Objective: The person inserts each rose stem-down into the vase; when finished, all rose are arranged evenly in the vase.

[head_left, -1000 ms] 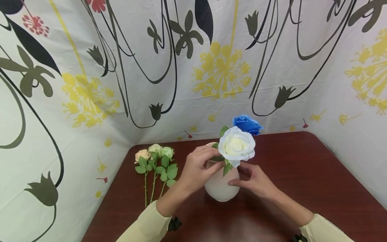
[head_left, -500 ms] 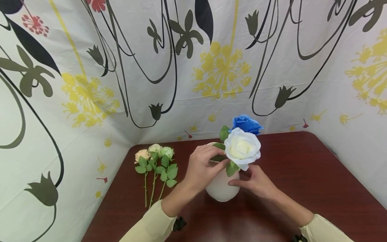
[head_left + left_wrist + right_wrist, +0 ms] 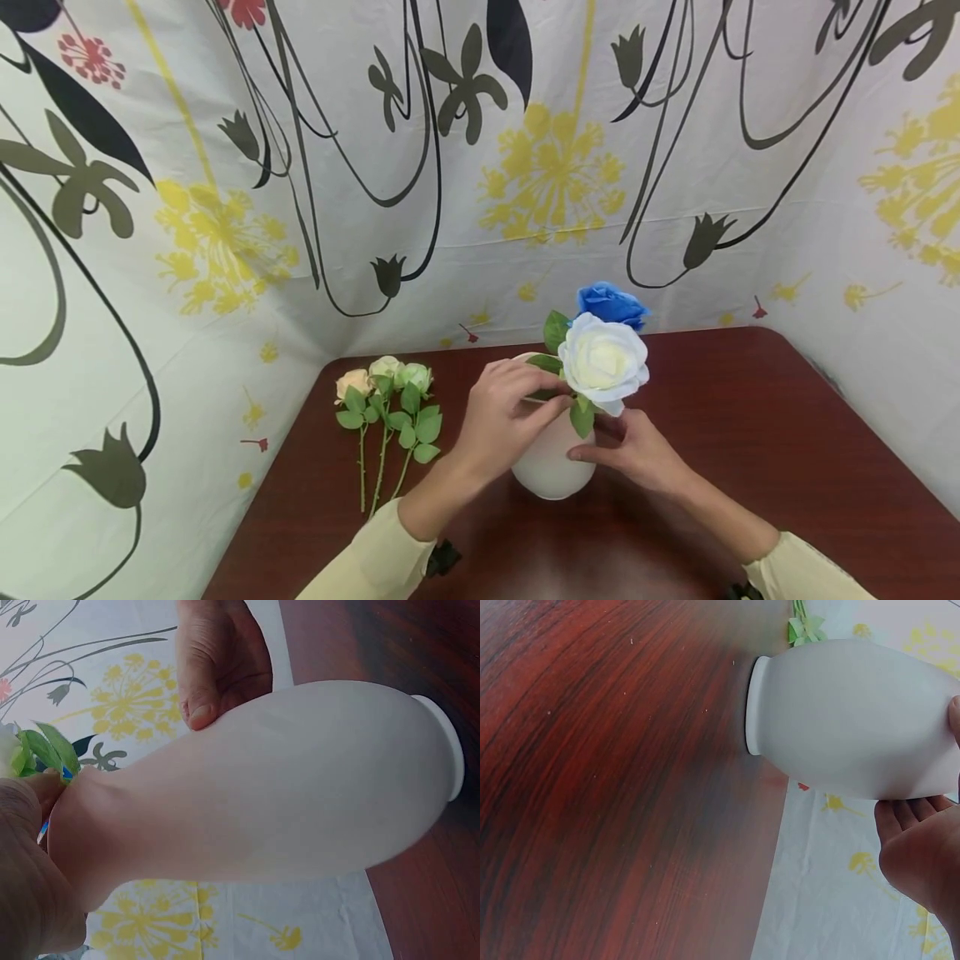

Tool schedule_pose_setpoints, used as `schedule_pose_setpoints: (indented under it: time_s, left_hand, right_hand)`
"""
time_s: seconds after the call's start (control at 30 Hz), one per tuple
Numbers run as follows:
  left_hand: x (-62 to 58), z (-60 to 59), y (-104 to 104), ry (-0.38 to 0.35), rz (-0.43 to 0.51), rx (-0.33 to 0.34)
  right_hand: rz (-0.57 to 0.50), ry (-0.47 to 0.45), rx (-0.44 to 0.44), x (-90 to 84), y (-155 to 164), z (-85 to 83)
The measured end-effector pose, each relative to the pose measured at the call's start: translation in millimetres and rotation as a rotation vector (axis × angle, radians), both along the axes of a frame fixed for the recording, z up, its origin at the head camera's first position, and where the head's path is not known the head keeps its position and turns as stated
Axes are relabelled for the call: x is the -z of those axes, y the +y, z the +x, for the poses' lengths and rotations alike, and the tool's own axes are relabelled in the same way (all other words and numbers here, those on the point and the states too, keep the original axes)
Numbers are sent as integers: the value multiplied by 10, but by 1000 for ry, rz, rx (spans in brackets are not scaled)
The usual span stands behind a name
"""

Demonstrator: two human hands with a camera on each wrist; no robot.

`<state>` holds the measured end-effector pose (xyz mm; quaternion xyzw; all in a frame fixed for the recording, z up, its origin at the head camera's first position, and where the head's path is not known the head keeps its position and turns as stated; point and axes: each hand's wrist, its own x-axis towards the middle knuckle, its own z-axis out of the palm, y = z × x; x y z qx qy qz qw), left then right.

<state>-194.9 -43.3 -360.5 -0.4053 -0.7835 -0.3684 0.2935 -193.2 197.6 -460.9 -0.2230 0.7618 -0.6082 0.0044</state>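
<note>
Head view, and the left hand point(image 3: 506, 421) is right at the mouth of the vase point(image 3: 553, 467), thumb and fingers pinching the white rose point(image 3: 603, 363) just under its bloom, green leaves point(image 3: 582, 417) poking out beside the fingertips! Most of the stem is hidden from me, so how deep it sits I cannot tell. Over to the right hand point(image 3: 641, 450), and that's a rounded hold on the vase: thumb on the near wall, fingers curving round the side. The vase stands upright on the dark red desk point(image 3: 735, 400), roughly midway between the left and right edges, set in from the far edge. Just behind the white bloom I spot the blue rose point(image 3: 611, 306), partly covered; its stem I can't make out.

Out by the far left corner of the desk, a peach rose point(image 3: 352, 386), a cream rose point(image 3: 385, 368) and a pale green rose point(image 3: 414, 378) lie side by side, heads toward the far edge, stems toward the near one. My left wrist feed gives me the vase's long side, with the right thumb touching it. Beyond the far edge, a printed cloth point(image 3: 465, 192) fills the background.
</note>
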Motion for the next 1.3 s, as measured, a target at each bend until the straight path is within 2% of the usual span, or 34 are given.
schedule_pose_setpoints:
  time_s: [0.17, 0.37, 0.6, 0.8, 1.0, 1.1, 1.3]
  left_hand:
    - [40, -33, -126, 45, 39, 38]
    - [46, -105, -297, 52, 156, 4]
    - [66, -210, -548, -77, 301, -30]
    - [139, -354, -800, -191, 389, -98]
    - [302, -542, -1030, -305, 507, -126]
    - [403, -621, -1135, -358, 552, -171]
    - [601, -717, -1319, -440, 564, -276]
  right_hand:
    - [4, -11, -6, -6, 6, 0]
    - [22, -20, 13, -3, 2, -3]
    - [19, -20, 14, -13, -2, 4]
    - [14, -33, 7, -18, 0, 7]
    - [56, -50, 27, -30, -4, 9]
    - [68, -51, 33, -34, -6, 8]
    - [67, -47, 34, -39, -13, 5]
